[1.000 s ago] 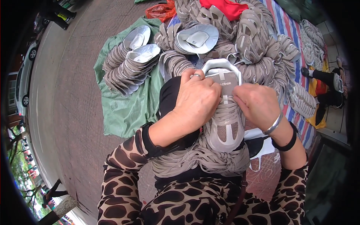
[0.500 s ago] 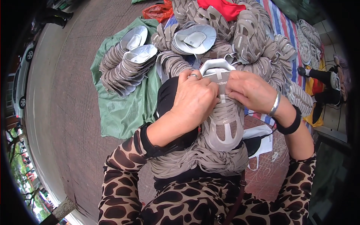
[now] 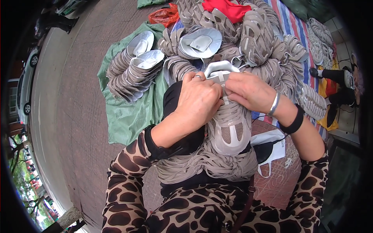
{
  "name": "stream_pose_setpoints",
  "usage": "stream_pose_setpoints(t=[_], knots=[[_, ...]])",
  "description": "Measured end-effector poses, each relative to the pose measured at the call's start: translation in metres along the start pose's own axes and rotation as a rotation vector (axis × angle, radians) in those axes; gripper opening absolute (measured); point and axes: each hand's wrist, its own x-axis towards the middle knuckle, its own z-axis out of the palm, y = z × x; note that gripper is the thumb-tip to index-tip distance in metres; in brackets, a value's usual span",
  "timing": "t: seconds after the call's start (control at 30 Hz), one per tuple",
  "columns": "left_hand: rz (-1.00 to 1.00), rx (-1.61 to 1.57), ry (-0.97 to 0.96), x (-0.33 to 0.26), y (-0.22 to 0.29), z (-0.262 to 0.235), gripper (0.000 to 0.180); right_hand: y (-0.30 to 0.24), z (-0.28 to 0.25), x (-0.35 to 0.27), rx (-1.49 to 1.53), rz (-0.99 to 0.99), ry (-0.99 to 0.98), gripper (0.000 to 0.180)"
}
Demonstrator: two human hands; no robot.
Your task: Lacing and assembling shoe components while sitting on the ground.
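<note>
A grey-beige sneaker upper (image 3: pixel 230 134) lies over my lap, its toe toward me and its white-lined collar away from me. My left hand (image 3: pixel 200 97) grips its left side by the tongue, fingers bent inward. On the other side, my right hand (image 3: pixel 250 90) pinches at the edge of the tongue and laces; the fingertips hide what exactly they hold. Flat laces cross the front of the upper below my fingers. A thick bundle of grey-beige shoelaces (image 3: pixel 182 169) rests across my lap under the toe.
Nested stacks of shoe uppers (image 3: pixel 130 79) lie on a green sack (image 3: pixel 116 126) at left. More uppers (image 3: pixel 256 39) pile up ahead on a striped sheet (image 3: pixel 292 21), with a red cloth (image 3: pixel 227 11) on top. A white bag (image 3: pixel 276 149) is by my right knee. Another person's legs (image 3: pixel 334 77) show at right.
My right hand has shifted slightly left and in, closer to my left hand, covering more of the tongue. The upper stays in nearly the same place.
</note>
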Motion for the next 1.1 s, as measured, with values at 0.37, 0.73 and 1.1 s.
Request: stream_pose_setpoints(t=[0.37, 0.73, 1.1], knots=[[-0.033, 0.116, 0.104, -0.045, -0.007, -0.054, 0.011, -0.047, 0.029, -0.065, 0.094, 0.347, 0.673, 0.018], [-1.038, 0.619, -0.047, -0.326, -0.195, -0.08, 0.014, -0.05, 0.049, -0.095, 0.495, 0.786, 0.52, 0.006], [-1.307, -1.36, 0.689, -0.381, -0.271, -0.047, 0.039, 0.001, 0.069, -0.175, -0.338, 0.745, 0.808, 0.016]])
